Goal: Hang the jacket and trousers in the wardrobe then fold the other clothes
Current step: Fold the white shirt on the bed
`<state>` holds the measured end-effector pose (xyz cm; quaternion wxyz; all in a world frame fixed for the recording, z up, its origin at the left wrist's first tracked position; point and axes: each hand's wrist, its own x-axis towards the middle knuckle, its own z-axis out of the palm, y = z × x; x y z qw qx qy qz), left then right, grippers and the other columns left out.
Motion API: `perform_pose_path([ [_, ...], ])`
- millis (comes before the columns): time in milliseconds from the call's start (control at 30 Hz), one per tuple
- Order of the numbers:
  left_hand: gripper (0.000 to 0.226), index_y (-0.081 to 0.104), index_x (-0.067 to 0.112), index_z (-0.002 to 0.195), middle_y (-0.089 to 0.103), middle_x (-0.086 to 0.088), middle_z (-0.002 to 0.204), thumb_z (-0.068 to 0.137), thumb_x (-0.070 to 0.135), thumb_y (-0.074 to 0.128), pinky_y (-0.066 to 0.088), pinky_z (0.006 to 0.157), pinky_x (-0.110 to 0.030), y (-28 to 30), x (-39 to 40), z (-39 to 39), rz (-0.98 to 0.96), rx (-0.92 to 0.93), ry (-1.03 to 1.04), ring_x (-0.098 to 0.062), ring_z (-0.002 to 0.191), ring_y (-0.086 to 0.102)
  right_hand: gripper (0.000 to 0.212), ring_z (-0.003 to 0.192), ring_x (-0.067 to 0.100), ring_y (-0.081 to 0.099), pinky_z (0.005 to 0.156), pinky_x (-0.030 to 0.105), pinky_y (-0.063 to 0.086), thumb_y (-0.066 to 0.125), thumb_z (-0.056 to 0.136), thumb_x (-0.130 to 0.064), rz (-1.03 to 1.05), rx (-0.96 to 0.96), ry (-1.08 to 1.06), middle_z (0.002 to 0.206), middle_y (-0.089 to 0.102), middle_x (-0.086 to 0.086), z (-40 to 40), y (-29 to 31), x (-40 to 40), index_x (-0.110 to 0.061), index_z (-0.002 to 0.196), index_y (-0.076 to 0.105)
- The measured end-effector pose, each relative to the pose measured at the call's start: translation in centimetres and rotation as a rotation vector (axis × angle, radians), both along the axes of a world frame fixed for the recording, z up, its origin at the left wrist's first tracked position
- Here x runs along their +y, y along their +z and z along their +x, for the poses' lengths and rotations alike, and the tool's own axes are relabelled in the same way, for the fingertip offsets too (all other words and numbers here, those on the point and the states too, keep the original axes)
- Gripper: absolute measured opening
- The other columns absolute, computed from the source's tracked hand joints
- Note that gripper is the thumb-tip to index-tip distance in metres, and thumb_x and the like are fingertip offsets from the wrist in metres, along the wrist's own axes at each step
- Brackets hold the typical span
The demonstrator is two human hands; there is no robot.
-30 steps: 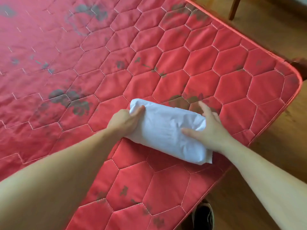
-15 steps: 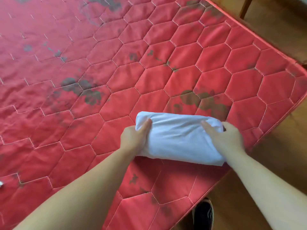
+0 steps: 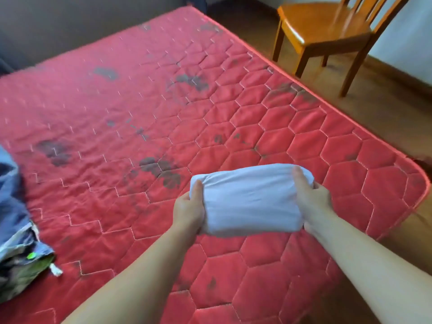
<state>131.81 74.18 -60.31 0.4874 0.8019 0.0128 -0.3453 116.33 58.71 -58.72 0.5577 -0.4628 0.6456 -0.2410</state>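
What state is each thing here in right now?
White folded cloth bundle: folded compact, held at both ends.
Left hand: grips the bundle's left end.
Right hand: grips its right end.
Blue and green clothes heap: crumpled, unfolded, on the red quilted mattress.
Wooden chair: upright, nothing on its seat.

One white bundle (image 3: 251,199), two hands — one mattress (image 3: 140,113), one chair (image 3: 327,31).

soft, even daylight fills the room, brighter toward the right where the chair (image 3: 327,31) seat shines with glare. the mattress (image 3: 117,113) is motion-smeared on its far left half — stitching streaks there — while the near hexagons stay fairly crisp. wide-angle bending curves the mattress edge; shadows are faint.
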Motion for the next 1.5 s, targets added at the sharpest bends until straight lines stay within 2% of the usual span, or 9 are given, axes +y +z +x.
perform_pose_path([
  [233, 0.050, 0.064, 0.009, 0.072, 0.057, -0.003, 0.068, 0.098, 0.047, 0.046, 0.041, 0.050, -0.027, 27.9, -0.4, 7.6, -0.267, -0.301, 0.147, -0.017, 0.062, 0.051, 0.042, 0.093, 0.028, 0.065, 0.081, 0.035, 0.051, 0.065, 0.087, -0.048, -0.166, -0.274, 0.092, 0.099, 0.067, 0.011, 9.3, 26.5, -2.0, -0.009, 0.103, 0.066],
  [400, 0.051, 0.062, 0.010, 0.066, 0.050, 0.000, 0.055, 0.097, 0.048, 0.048, 0.032, 0.039, -0.022, 46.1, 5.2, 8.6, -0.355, -0.499, 0.336, -0.018, 0.047, 0.045, 0.039, 0.074, 0.023, 0.065, 0.072, 0.036, 0.055, 0.063, 0.090, -0.045, -0.192, -0.540, 0.312, 0.083, 0.067, 0.007, 14.0, 44.3, 1.1, -0.007, 0.087, 0.067],
  [500, 0.052, 0.056, 0.011, 0.058, 0.047, 0.002, 0.053, 0.098, 0.044, 0.049, 0.033, 0.040, -0.023, 54.3, 9.0, 6.6, -0.329, -0.694, 0.467, -0.016, 0.048, 0.043, 0.043, 0.086, 0.028, 0.066, 0.085, 0.044, 0.056, 0.063, 0.086, -0.052, -0.153, -0.636, 0.437, 0.095, 0.067, 0.009, 15.2, 51.0, 3.2, -0.010, 0.087, 0.064],
  [600, 0.052, 0.052, 0.006, 0.060, 0.049, -0.007, 0.063, 0.099, 0.039, 0.050, 0.035, 0.044, -0.021, 59.8, 12.5, 2.9, -0.267, -0.871, 0.637, -0.020, 0.060, 0.044, 0.039, 0.080, 0.028, 0.061, 0.080, 0.043, 0.053, 0.061, 0.089, -0.048, -0.094, -0.745, 0.627, 0.080, 0.061, 0.006, 14.8, 56.1, 5.8, -0.009, 0.083, 0.061],
  [833, 0.047, 0.067, 0.002, 0.086, 0.065, -0.016, 0.091, 0.098, 0.044, 0.049, 0.047, 0.081, -0.038, 61.0, 19.6, -9.6, -0.130, -0.854, 1.022, -0.031, 0.089, 0.061, 0.036, 0.078, 0.027, 0.062, 0.082, 0.045, 0.054, 0.065, 0.088, -0.043, 0.044, -0.766, 1.062, 0.081, 0.064, 0.010, 10.6, 60.1, 12.4, -0.009, 0.078, 0.063],
  [1100, 0.049, 0.063, 0.012, 0.065, 0.067, -0.012, 0.075, 0.094, 0.050, 0.052, 0.049, 0.066, -0.037, 62.5, 32.4, -23.9, 0.044, -0.873, 1.379, -0.028, 0.074, 0.066, 0.044, 0.079, 0.030, 0.063, 0.083, 0.045, 0.054, 0.057, 0.090, -0.051, 0.117, -0.734, 1.476, 0.081, 0.063, 0.010, 4.1, 61.2, 27.7, -0.009, 0.078, 0.065],
  [1233, 0.050, 0.066, 0.011, 0.072, 0.069, -0.015, 0.086, 0.095, 0.052, 0.050, 0.054, 0.078, -0.039, 62.5, 39.4, -32.9, 0.152, -0.862, 1.600, -0.031, 0.086, 0.067, 0.050, 0.086, 0.031, 0.065, 0.088, 0.047, 0.055, 0.056, 0.084, -0.061, 0.173, -0.700, 1.683, 0.090, 0.065, 0.010, -0.5, 61.2, 38.0, -0.012, 0.079, 0.063],
  [1333, 0.053, 0.069, 0.005, 0.088, 0.067, -0.014, 0.091, 0.097, 0.052, 0.046, 0.054, 0.078, -0.038, 62.0, 44.4, -40.5, 0.266, -0.855, 1.754, -0.031, 0.088, 0.065, 0.045, 0.078, 0.027, 0.061, 0.075, 0.036, 0.052, 0.051, 0.089, -0.057, 0.224, -0.677, 1.876, 0.085, 0.061, 0.007, -5.7, 61.1, 46.2, -0.015, 0.078, 0.058],
  [1500, 0.049, 0.060, 0.016, 0.074, 0.067, -0.009, 0.087, 0.096, 0.056, 0.043, 0.054, 0.070, -0.037, 60.3, 52.5, -52.0, 0.289, -0.810, 1.953, -0.026, 0.080, 0.065, 0.040, 0.078, 0.026, 0.061, 0.072, 0.037, 0.054, 0.049, 0.090, -0.055, 0.295, -0.633, 2.150, 0.088, 0.060, 0.006, -14.9, 60.0, 58.3, -0.017, 0.080, 0.054],
])
